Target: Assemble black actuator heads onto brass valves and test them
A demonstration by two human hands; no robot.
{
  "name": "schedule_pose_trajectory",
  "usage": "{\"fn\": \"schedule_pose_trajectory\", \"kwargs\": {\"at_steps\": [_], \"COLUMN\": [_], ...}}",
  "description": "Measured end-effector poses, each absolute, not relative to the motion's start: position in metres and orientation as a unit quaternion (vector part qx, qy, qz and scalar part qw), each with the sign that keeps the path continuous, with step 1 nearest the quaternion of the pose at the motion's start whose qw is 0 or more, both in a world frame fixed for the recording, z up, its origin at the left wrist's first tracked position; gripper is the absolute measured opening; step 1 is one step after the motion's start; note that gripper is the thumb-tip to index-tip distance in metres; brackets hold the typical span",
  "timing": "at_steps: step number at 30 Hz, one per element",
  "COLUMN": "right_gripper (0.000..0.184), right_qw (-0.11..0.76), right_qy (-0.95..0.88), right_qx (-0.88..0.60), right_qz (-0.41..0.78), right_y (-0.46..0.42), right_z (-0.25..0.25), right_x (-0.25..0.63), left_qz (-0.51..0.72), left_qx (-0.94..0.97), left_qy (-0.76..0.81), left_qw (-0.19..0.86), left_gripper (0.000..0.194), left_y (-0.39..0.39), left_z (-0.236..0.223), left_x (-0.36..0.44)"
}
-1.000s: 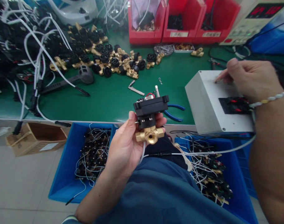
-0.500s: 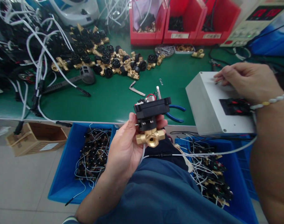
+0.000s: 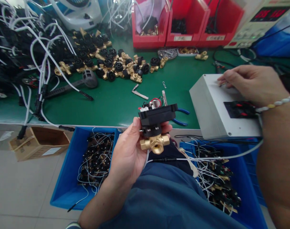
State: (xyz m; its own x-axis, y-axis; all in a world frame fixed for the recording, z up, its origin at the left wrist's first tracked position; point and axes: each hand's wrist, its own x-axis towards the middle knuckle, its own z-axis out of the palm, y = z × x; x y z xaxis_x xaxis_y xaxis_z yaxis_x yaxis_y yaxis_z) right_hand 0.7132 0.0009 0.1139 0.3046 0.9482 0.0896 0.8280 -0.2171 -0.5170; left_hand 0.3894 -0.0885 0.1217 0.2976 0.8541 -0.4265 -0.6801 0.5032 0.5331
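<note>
My left hand is closed around a motorized brass valve, held up in front of the bench edge. Its black actuator housing sits on top, with small parts, a red wire and a metal shaft showing above it. A white cable with a black inline connector runs from near the valve to a grey control box. My right hand rests over the top of that box, thumb and fingers pinched on a small metal switch lever, mostly covered by the fingertips.
Blue-handled pliers, a hex key and a clip lie on the green bench. Brass valves are piled behind, near red bins and a power supply. Blue crates stand below.
The valve has shifted slightly right and down in view, its housing tilting a little. The power supply's red digits differ. My right hand keeps its place on the box.
</note>
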Motion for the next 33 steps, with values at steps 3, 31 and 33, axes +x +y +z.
{"fn": "schedule_pose_trajectory", "kwargs": {"at_steps": [3,31,33], "right_gripper": [0.034,0.017,0.016], "right_qw": [0.249,0.250,0.250], "right_qy": [-0.576,-0.544,-0.545], "right_qx": [-0.768,-0.790,-0.789], "right_qz": [0.128,0.134,0.134], "right_y": [0.0006,0.0023,0.0026], "right_z": [0.1140,0.1159,0.1159], "right_x": [0.7131,0.7096,0.7093], "left_qz": [0.481,0.488,0.489], "left_qx": [0.131,0.137,0.136], "left_qy": [0.352,0.335,0.336], "left_qw": [0.792,0.794,0.793], "left_gripper": [0.038,0.039,0.039], "left_y": [-0.0886,-0.0899,-0.0901], "left_z": [0.1218,0.1193,0.1194], "left_x": [0.3897,0.3893,0.3893]}}
